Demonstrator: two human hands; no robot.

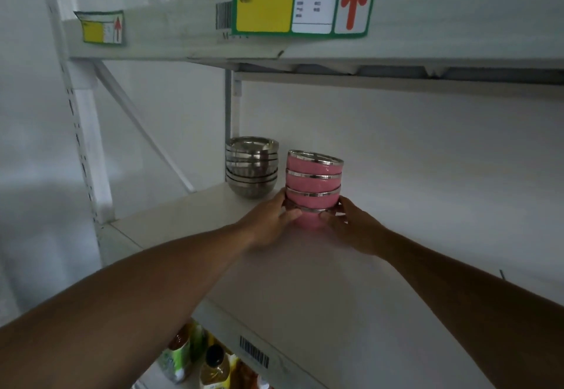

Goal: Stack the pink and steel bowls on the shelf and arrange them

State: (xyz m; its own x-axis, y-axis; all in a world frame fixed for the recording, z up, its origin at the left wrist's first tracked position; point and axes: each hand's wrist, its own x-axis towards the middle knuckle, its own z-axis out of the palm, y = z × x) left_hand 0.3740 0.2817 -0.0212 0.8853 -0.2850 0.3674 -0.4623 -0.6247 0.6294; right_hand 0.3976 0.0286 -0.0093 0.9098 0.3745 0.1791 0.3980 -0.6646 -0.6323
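Note:
A stack of several pink bowls with steel rims stands on the white shelf, leaning slightly. My left hand grips the lowest bowl from the left, and my right hand grips it from the right. Both sets of fingers wrap the bottom rim. Behind and to the left, a stack of several plain steel bowls sits in the back corner of the shelf, close to the pink stack but apart from it.
The shelf above hangs low over the bowls and carries green and yellow labels. A white upright post stands at the left. Bottles sit on the level below. Bare shelf surface stretches right of the pink stack.

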